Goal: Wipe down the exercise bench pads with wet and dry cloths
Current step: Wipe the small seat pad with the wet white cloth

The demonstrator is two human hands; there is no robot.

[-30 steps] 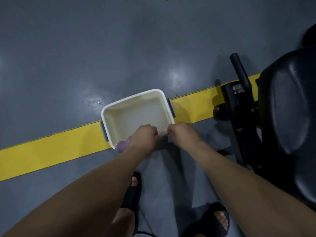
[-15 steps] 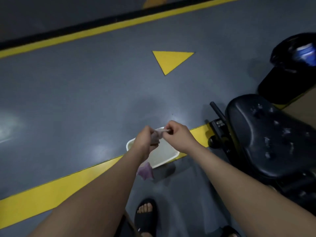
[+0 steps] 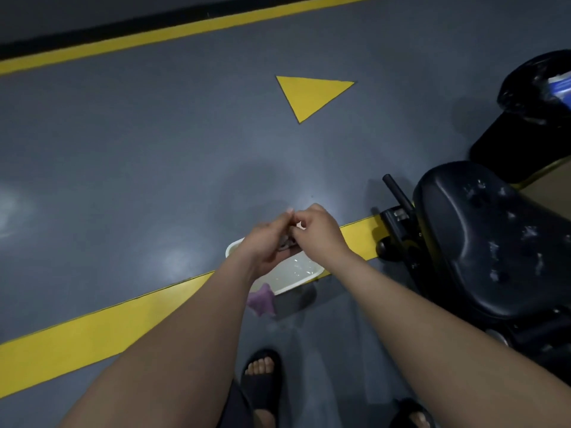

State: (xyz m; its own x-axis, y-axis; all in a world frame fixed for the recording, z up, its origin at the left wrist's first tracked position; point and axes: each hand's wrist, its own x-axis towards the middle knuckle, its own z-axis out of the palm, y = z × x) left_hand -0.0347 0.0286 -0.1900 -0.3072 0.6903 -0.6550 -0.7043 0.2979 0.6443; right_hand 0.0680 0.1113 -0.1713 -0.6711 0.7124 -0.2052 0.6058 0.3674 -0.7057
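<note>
My left hand (image 3: 267, 242) and my right hand (image 3: 318, 231) meet above a white plastic tub (image 3: 304, 274) that stands on the floor with water in it. Both hands grip a purple cloth (image 3: 262, 301); a bunched part shows between the palms and its loose end hangs down below my left wrist, in front of the tub's near rim. The black bench seat pad (image 3: 494, 239) stands to the right, with wet streaks shining on its top.
A black bench frame with a handle bar (image 3: 398, 193) sits between tub and pad. A black-lined bin (image 3: 531, 118) stands at far right. Yellow floor stripes (image 3: 92, 329) and a yellow triangle (image 3: 309, 94) mark the grey floor. My sandalled feet (image 3: 262, 375) are below.
The hands rose with the purple cloth from inside the tub to above it, and my view lifted from straight down at the tub to further across the floor.
</note>
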